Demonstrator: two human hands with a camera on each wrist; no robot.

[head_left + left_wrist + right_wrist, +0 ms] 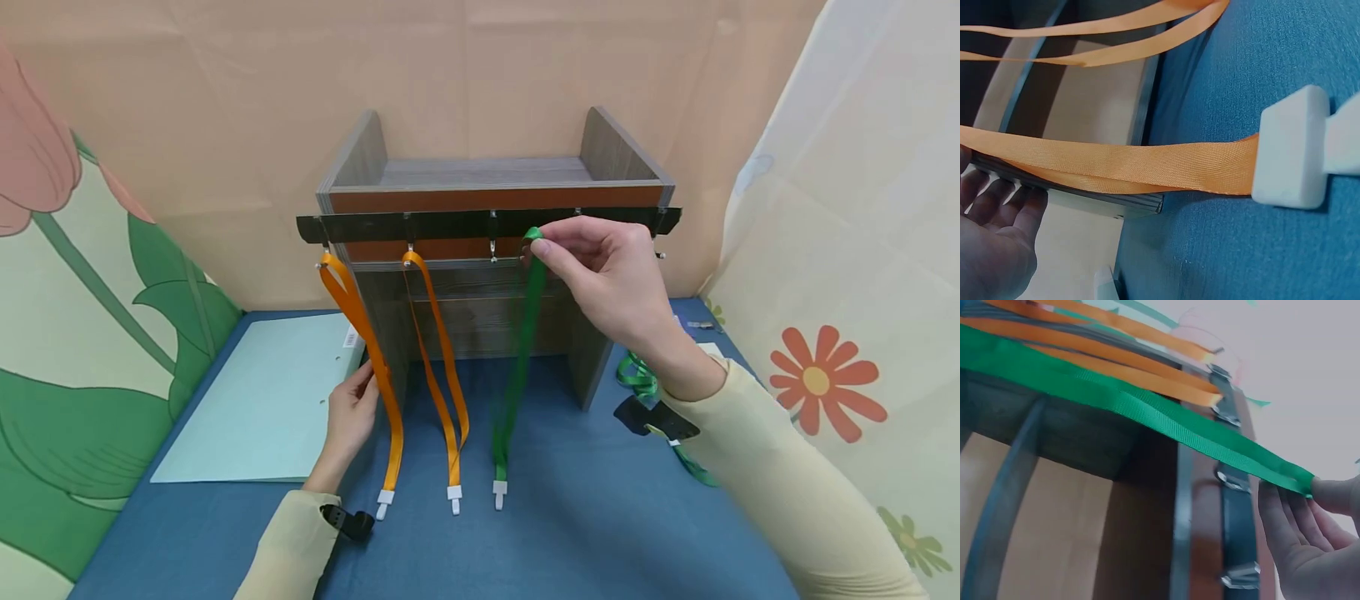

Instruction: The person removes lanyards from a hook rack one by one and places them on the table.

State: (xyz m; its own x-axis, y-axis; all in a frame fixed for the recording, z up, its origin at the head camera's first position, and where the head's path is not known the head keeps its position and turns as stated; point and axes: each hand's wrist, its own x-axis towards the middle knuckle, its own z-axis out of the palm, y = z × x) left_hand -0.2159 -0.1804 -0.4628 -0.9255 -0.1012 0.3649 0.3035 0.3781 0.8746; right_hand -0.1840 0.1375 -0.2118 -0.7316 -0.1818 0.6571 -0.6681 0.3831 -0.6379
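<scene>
A grey wooden shelf (pixel 495 179) carries a dark hook rail (pixel 450 225) across its front. Two orange lanyards (pixel 442 367) hang from the left hooks, each ending in a white clip (pixel 454 498). My right hand (pixel 600 275) pinches the top loop of a green lanyard (pixel 517 367) just under the rail, near a hook; the right wrist view shows the green lanyard (pixel 1147 406) taut from the fingers (pixel 1297 519). My left hand (pixel 351 412) rests with straight fingers on the shelf's left leg beside the leftmost orange lanyard (pixel 1116 165).
A pale green folder (pixel 262 408) lies on the blue table (pixel 585 517) to the left. More green lanyard (pixel 637 375) is bundled at the right by the shelf leg. Printed cloth walls close in both sides.
</scene>
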